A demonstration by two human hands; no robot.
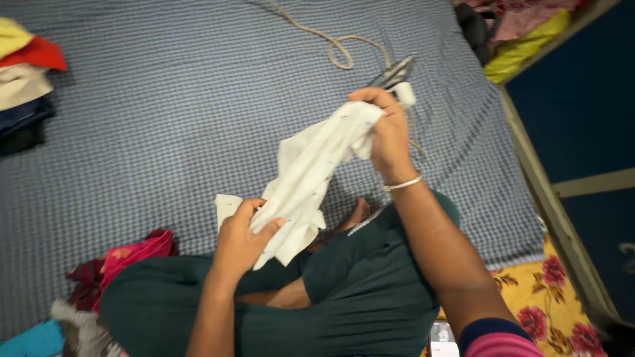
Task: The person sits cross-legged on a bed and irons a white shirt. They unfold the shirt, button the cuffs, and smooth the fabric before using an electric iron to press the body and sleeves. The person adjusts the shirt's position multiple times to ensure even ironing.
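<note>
Head view, items left to right: folded clothes pile (23, 73) at bed edge; left hand (241, 238) clamped on lower end of white garment (307, 175); garment stretched upward above checked bed (165, 132); right hand (387, 132) gripping its upper end; iron (393, 71) just behind.

Landmark: white garment (311, 178), stretched between both hands. Left of it: wide bare checked sheet (165, 112), free passage. Beyond it: iron (395, 71) and cord (337, 49) obstruct. Far left: folded clothes stack (23, 79). Below-left: pink cloth pile (126, 261). Under it: crossed legs block.
</note>
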